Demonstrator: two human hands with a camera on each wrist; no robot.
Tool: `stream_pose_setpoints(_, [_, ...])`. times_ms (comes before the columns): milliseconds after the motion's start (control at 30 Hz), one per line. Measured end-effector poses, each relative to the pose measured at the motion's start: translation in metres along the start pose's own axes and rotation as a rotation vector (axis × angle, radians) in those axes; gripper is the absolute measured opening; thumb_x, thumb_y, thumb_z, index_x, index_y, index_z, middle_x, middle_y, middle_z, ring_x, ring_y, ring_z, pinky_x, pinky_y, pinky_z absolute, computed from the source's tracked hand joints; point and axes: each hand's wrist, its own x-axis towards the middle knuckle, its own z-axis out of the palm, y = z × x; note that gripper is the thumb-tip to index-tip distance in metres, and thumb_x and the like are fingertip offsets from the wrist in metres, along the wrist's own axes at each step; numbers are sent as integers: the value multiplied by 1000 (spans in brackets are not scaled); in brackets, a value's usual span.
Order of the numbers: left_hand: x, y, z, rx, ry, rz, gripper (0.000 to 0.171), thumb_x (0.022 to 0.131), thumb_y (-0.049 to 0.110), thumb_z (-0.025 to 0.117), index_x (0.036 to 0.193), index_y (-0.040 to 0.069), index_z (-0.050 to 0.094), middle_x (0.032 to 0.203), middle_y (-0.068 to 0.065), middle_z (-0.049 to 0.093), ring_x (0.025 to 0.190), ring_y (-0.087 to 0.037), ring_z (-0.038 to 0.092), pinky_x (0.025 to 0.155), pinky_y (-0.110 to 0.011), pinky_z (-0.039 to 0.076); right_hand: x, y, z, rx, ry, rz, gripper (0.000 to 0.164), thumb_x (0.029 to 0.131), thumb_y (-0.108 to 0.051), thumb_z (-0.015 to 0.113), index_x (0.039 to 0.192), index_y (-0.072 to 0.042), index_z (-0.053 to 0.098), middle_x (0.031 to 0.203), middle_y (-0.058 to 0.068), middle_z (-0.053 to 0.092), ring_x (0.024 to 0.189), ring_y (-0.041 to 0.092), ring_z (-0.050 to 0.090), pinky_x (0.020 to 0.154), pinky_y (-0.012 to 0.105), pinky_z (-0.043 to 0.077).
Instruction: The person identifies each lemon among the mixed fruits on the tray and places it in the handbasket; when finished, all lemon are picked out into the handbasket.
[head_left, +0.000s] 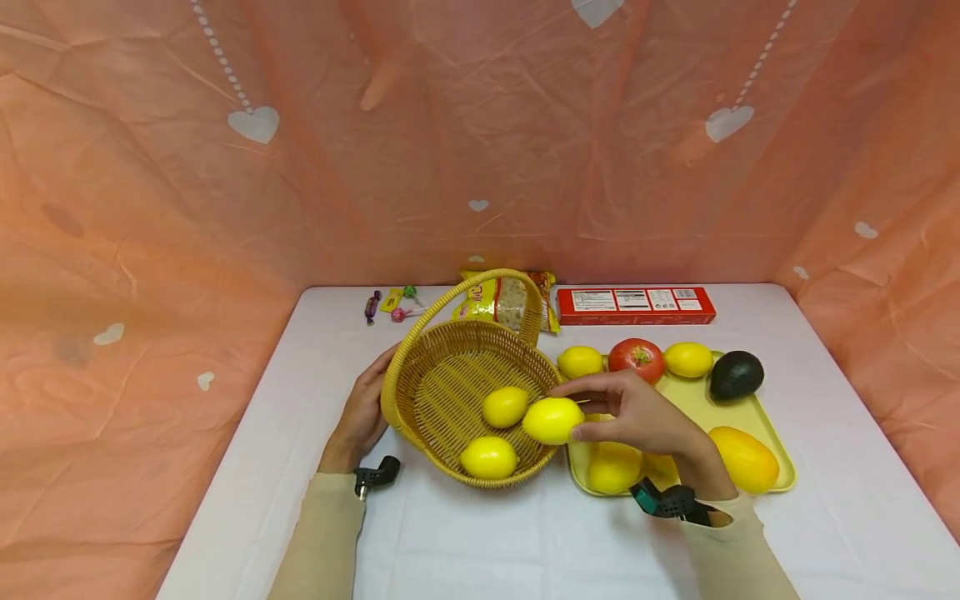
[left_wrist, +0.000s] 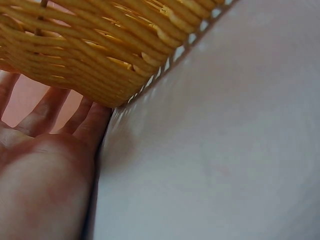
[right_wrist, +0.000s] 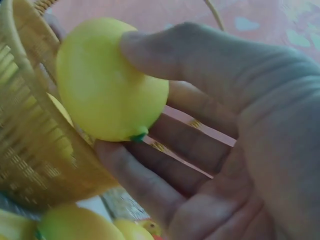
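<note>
A yellow wicker basket [head_left: 450, 375] with a tall arched handle stands on the table, with two lemons [head_left: 489, 457] inside on its right side. My right hand [head_left: 637, 412] pinches another lemon [head_left: 552, 420] between thumb and fingers, over the basket's right rim. In the right wrist view this lemon [right_wrist: 107, 82] shows a small green stem end, and the basket wall [right_wrist: 35, 120] is right behind it. My left hand [head_left: 365, 412] rests against the basket's left side. The left wrist view shows the fingers [left_wrist: 47, 107] extended along the woven wall [left_wrist: 95, 55], their tips hidden by it.
A yellow tray [head_left: 776, 454] on the right bears a tomato [head_left: 636, 358], an avocado [head_left: 737, 375], a mango [head_left: 744, 460] and several lemons. Along the back lie a red box [head_left: 636, 306], a snack bag [head_left: 510, 300], lollipops [head_left: 398, 314] and a purple-wrapped candy [head_left: 372, 307].
</note>
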Motion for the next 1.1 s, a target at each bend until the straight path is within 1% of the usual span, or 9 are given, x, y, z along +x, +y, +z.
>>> stream_pose_setpoints(167, [0, -1, -1, -6, -5, 1, 51, 121, 17, 36, 171, 6, 34, 165, -1, 48, 136, -9, 60, 110, -21, 57, 8, -5, 16, -105, 4, -9, 44, 95, -9, 86, 138, -13, 76, 136, 5, 77, 122, 17, 74, 106, 33, 63])
stream_pose_setpoints(333, [-1, -1, 0, -4, 2, 0, 50, 121, 17, 37, 170, 7, 36, 164, 1, 50, 135, -8, 61, 109, -20, 58, 16, -13, 33, -358, 8, -44, 44, 92, -14, 88, 135, -19, 78, 134, -1, 77, 125, 17, 71, 110, 36, 61])
stream_pose_setpoints(433, [-1, -1, 0, -2, 5, 1, 50, 121, 18, 37, 170, 6, 37, 164, 1, 50, 135, -9, 61, 110, -21, 58, 20, -16, 42, -426, -17, -56, 44, 91, -15, 87, 134, -20, 78, 134, -2, 77, 124, 18, 71, 109, 37, 61])
stream_pose_setpoints(533, [0, -1, 0, -6, -1, 4, 50, 121, 18, 37, 170, 6, 36, 164, 1, 50, 137, -9, 60, 111, -21, 57, 23, -16, 49, -415, -55, -31, 44, 92, -17, 86, 135, -21, 77, 133, -6, 77, 119, 14, 71, 106, 36, 62])
stream_pose_setpoints(667, [0, -2, -2, -9, -5, 6, 50, 121, 18, 37, 170, 7, 36, 165, 1, 50, 138, -8, 60, 113, -22, 56, 29, -15, 61, -392, -94, -19, 45, 94, -19, 87, 138, -21, 76, 135, -6, 76, 121, 12, 70, 108, 35, 61])
stream_pose_setpoints(767, [-1, -3, -2, -3, 0, 5, 50, 121, 18, 37, 170, 8, 37, 166, 0, 49, 139, -9, 60, 114, -23, 55, 32, -17, 69, -372, -83, -40, 45, 96, -22, 87, 140, -18, 76, 137, -1, 77, 127, 15, 71, 113, 37, 59])
stream_pose_setpoints(833, [-1, -2, -2, 1, 6, 2, 50, 121, 18, 37, 170, 8, 38, 167, -1, 47, 140, -9, 59, 115, -24, 55, 33, -18, 70, -344, -56, -42, 46, 96, -24, 87, 140, -15, 76, 137, 2, 77, 127, 17, 72, 112, 36, 60])
stream_pose_setpoints(1000, [0, -1, 1, 8, 14, -5, 51, 121, 19, 38, 170, 6, 36, 167, -2, 46, 141, -9, 59, 115, -24, 54, 26, -14, 52, -124, 36, -12, 47, 96, -17, 87, 139, -4, 75, 138, 15, 76, 125, 28, 75, 109, 43, 63])
stream_pose_setpoints(1100, [0, 0, 1, 7, 11, -5, 51, 121, 19, 39, 171, 6, 35, 168, -2, 46, 140, -9, 59, 115, -24, 54, 19, -8, 34, 42, 71, -6, 45, 97, -9, 84, 139, 1, 72, 139, 24, 73, 126, 26, 75, 109, 44, 62])
